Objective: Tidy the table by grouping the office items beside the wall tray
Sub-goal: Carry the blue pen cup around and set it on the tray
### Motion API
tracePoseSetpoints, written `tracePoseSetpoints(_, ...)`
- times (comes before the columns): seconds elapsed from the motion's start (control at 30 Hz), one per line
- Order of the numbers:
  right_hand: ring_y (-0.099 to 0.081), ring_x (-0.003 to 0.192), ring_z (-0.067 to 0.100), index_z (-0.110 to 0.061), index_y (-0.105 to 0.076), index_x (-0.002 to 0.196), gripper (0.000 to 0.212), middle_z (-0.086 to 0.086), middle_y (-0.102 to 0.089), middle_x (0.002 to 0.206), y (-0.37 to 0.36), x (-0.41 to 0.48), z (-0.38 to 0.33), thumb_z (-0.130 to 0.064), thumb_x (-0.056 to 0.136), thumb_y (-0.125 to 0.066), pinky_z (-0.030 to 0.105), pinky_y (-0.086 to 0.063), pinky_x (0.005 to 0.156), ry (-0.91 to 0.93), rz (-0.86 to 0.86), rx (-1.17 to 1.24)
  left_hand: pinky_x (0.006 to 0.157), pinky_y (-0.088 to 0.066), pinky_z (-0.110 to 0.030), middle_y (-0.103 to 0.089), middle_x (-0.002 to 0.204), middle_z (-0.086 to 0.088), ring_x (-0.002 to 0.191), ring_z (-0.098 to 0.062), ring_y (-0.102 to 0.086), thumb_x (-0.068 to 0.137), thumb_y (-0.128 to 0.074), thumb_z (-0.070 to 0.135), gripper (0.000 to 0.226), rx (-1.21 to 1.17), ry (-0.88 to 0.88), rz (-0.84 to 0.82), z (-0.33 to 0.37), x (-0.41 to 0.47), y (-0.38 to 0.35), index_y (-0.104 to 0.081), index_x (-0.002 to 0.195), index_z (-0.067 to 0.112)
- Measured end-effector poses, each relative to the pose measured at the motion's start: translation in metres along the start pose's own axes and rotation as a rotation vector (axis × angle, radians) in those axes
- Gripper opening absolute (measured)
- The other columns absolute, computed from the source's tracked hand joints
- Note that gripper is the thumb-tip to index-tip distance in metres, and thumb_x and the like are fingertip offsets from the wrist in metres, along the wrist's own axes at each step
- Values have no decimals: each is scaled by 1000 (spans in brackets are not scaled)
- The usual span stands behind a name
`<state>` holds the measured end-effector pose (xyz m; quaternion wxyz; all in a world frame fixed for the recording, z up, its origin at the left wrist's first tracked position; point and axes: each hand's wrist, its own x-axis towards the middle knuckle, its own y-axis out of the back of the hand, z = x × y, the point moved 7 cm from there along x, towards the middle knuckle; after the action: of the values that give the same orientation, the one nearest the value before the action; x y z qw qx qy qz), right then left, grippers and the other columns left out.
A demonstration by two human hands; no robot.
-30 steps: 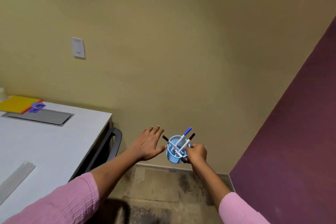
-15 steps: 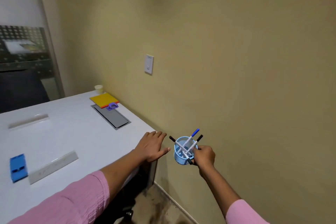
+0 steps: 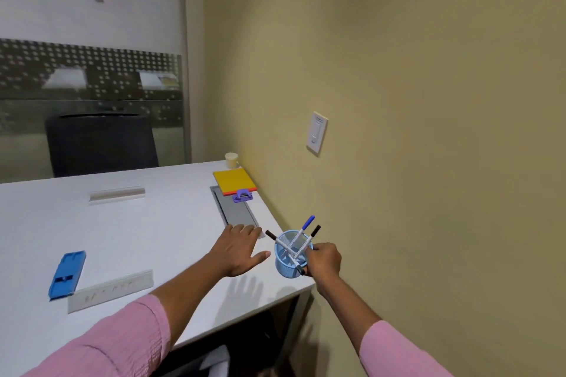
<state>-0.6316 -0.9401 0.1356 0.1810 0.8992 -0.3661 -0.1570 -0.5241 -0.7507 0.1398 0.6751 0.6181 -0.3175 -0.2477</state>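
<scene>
pen cup (image 3: 286,266) in right grip (image 3: 324,260), left grip (image 3: 239,251) spread above table (image 3: 137,232)

Entry 1, blue mesh pen cup (image 3: 289,257), gripped by right hand (image 3: 324,260): formerly over the floor past the table's end, now over the table (image 3: 137,239) corner beside the wall.
Entry 2, left hand (image 3: 239,249): formerly off the table edge, now spread above the top at 9 o'clock of the cup, fingertips at the near end of the grey tray (image 3: 235,213) at its 12 o'clock.
</scene>
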Motion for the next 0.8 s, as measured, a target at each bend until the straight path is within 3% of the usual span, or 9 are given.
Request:
tracePoseSetpoints(0.1, -68, 45, 20, -15, -61, 53, 34, 2, -65, 55, -28, 46, -16, -24, 84, -72, 26, -53, 40, 14, -46, -15, 105, -31, -44, -44, 145, -8, 127, -30, -43, 86, -16, 73, 81, 22, 96, -33, -32, 27, -14, -32, 143, 18)
tracePoseSetpoints(0.3, -72, 63, 30, -6, -69, 68, 24, 13, -72, 72, -90, 109, -38, -21, 87, -67, 37, -60, 56, 16, -152, -97, 113, -20, -49, -28, 156, -10, 142, -35, -25, 90, -22, 69, 80, 51, 261, -154, -90, 54, -32, -20, 150, 16)
tracePoseSetpoints(0.37, -70, 56, 28, -2, -71, 71, 20, 12, -71, 70, -112, 132, -41, -15, 86, -65, 34, -59, 50, -5, -182, -95, 115, -17, -50, -26, 157, -11, 144, -35, -22, 90, -21, 70, 82, 51, 284, -179, -105, 68, -37, -18, 151, 15)
tracePoseSetpoints(0.47, -63, 43, 18, -2, -71, 72, 16, 6, -65, 61, -145, 164, -46, -4, 85, -62, 19, -45, 34, -36, -230, -83, 115, -16, -50, -26, 157, -11, 143, -36, -21, 90, -21, 70, 83, 67, 310, -198, -127, 89, -52, -18, 151, 15)
tracePoseSetpoints(0.57, -59, 42, 15, 2, -71, 75, 14, 5, -62, 59, -182, 204, -53, -1, 85, -62, 15, -39, 31, -23, -273, -98, 115, -15, -51, -25, 157, -13, 143, -37, -21, 90, -21, 69, 82, 70, 344, -219, -152, 115, -67, -17, 151, 14)
tracePoseSetpoints(0.63, -64, 48, 21, 4, -71, 76, 15, 8, -64, 61, -206, 232, -57, -2, 85, -61, 23, -49, 37, -13, -292, -118, 116, -14, -53, -24, 158, -12, 144, -37, -19, 89, -23, 68, 82, 65, 387, -230, -170, 132, -80, -17, 151, 14)
tracePoseSetpoints(0.7, -70, 64, 32, 5, -71, 78, 16, 16, -70, 71, -229, 260, -59, -5, 86, -62, 38, -60, 56, -4, -304, -155, 116, -11, -56, -22, 158, -12, 145, -38, -16, 89, -25, 68, 82, 59, 416, -271, -185, 147, -95, -16, 151, 15)
tracePoseSetpoints(0.8, -71, 72, 37, 9, -70, 81, 18, 23, -72, 79, -261, 300, -57, -6, 87, -62, 48, -61, 66, -8, -318, -168, 115, -9, -57, -20, 159, -13, 145, -39, -14, 88, -27, 67, 83, 29, 449, -300, -202, 171, -120, -15, 151, 14)
